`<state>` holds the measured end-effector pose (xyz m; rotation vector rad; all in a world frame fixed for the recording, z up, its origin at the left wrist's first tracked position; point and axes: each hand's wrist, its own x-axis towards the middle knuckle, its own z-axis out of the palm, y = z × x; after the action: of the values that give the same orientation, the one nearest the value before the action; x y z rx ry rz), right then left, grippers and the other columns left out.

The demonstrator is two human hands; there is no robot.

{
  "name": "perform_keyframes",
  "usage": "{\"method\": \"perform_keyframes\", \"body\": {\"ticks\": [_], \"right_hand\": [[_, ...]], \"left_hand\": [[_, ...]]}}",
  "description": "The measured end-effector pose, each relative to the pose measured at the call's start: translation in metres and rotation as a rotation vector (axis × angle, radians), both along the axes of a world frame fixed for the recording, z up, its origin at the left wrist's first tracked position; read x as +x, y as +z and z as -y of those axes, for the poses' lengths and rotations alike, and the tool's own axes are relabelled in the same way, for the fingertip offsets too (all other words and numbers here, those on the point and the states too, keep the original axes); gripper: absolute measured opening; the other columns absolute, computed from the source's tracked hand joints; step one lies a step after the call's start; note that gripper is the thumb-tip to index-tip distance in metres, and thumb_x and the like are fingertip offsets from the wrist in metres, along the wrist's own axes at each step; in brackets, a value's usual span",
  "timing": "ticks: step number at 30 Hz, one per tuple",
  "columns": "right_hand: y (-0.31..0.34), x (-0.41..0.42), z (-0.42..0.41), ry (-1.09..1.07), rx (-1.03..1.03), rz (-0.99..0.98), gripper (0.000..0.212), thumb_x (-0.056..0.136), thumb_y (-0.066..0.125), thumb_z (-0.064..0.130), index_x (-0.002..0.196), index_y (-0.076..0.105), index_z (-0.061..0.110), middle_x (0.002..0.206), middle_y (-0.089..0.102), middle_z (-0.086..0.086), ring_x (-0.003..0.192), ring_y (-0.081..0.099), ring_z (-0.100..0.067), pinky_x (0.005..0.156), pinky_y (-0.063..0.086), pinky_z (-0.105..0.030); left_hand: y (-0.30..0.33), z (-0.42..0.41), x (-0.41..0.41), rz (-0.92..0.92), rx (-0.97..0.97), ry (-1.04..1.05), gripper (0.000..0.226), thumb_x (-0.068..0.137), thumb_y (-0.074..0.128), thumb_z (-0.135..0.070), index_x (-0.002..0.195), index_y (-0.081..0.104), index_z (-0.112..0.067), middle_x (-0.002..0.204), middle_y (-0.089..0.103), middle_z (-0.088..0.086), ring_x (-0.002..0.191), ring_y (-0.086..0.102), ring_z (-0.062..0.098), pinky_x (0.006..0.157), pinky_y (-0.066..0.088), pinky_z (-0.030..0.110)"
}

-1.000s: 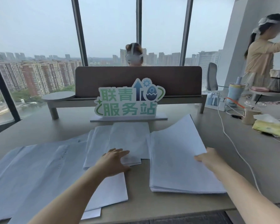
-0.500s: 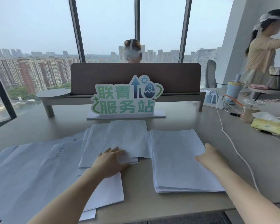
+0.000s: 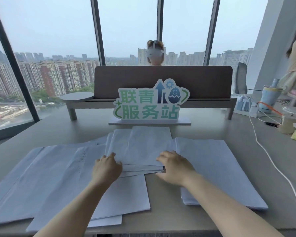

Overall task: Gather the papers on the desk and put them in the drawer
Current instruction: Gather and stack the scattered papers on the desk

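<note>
The desk (image 3: 229, 137) is being covered by three loose groups of papers: a wide left spread (image 3: 46, 177) fanning toward the near edge, a right stack (image 3: 215, 168) squared with its long axis running away from the person, and a smaller middle stack (image 3: 143, 146) lying between them, just before the sign (image 3: 150, 103). The middle stack is being flanked at its near corners by two hands. The left hand (image 3: 107, 169) is being laid on the near-left corner, fingers curled loosely, apparently pressing rather than gripping. The right hand (image 3: 175, 166) is being held open at the near-right corner, touching the edge. The stack lies straight ahead of both hands, equally near. Sheets per group cannot be counted. No drawer is being shown.
</note>
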<state>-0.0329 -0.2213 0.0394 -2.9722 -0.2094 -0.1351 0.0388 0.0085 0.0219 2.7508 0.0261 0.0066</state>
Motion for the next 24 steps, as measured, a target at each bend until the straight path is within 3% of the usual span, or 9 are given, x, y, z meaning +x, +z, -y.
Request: {"method": "perform_keyframes", "body": {"ticks": [3, 7, 11, 18, 21, 24], "right_hand": [[-0.001, 0.015, -0.021, 0.047, -0.101, -0.059, 0.054, 0.084, 0.057, 0.043, 0.132, 0.054, 0.019, 0.132, 0.055, 0.0, 0.122, 0.049, -0.026, 0.098, 0.044, -0.036], [0.008, 0.033, -0.036, 0.069, -0.245, -0.157, 0.04, 0.08, 0.059, 0.04, 0.11, 0.059, 0.014, 0.114, 0.061, -0.005, 0.105, 0.059, -0.029, 0.078, 0.045, -0.035], [0.016, 0.042, -0.041, 0.08, -0.31, -0.209, 0.025, 0.08, 0.062, 0.034, 0.093, 0.053, 0.015, 0.093, 0.061, -0.007, 0.083, 0.057, -0.028, 0.064, 0.042, -0.032], [0.016, 0.048, -0.047, 0.084, -0.331, -0.214, 0.026, 0.083, 0.065, 0.028, 0.099, 0.061, 0.008, 0.096, 0.064, -0.012, 0.08, 0.058, -0.029, 0.058, 0.04, -0.03], [0.009, 0.051, -0.049, 0.08, -0.362, -0.184, 0.019, 0.085, 0.058, 0.012, 0.104, 0.062, 0.007, 0.1, 0.065, -0.013, 0.088, 0.064, -0.032, 0.061, 0.043, -0.032], [0.001, 0.053, -0.053, 0.073, -0.399, -0.093, 0.027, 0.086, 0.05, -0.004, 0.109, 0.06, 0.005, 0.104, 0.065, -0.015, 0.092, 0.065, -0.034, 0.064, 0.041, -0.034]], "left_hand": [[0.001, -0.011, 0.003, -0.008, -0.047, 0.045, 0.055, 0.09, 0.041, -0.026, 0.145, 0.037, -0.021, 0.141, 0.05, 0.012, 0.13, 0.038, 0.036, 0.102, 0.036, 0.04], [0.002, -0.021, 0.009, -0.012, -0.116, 0.05, 0.066, 0.078, 0.039, -0.007, 0.143, 0.041, -0.019, 0.14, 0.053, 0.013, 0.129, 0.039, 0.036, 0.103, 0.035, 0.039], [0.003, -0.026, 0.012, 0.0, -0.188, 0.048, 0.065, 0.077, 0.038, -0.003, 0.139, 0.048, -0.019, 0.138, 0.056, 0.012, 0.129, 0.042, 0.035, 0.103, 0.037, 0.037], [0.003, -0.029, 0.014, 0.012, -0.289, 0.064, 0.059, 0.077, 0.039, -0.003, 0.131, 0.055, -0.02, 0.132, 0.061, 0.01, 0.125, 0.048, 0.031, 0.101, 0.041, 0.037], [0.002, -0.028, 0.014, 0.022, -0.316, 0.064, 0.058, 0.078, 0.038, -0.001, 0.131, 0.056, -0.018, 0.132, 0.06, 0.011, 0.125, 0.048, 0.032, 0.101, 0.041, 0.036], [0.002, -0.029, 0.013, 0.038, -0.353, 0.069, 0.055, 0.081, 0.039, -0.001, 0.131, 0.057, -0.015, 0.132, 0.06, 0.013, 0.124, 0.05, 0.032, 0.1, 0.041, 0.036]]}}
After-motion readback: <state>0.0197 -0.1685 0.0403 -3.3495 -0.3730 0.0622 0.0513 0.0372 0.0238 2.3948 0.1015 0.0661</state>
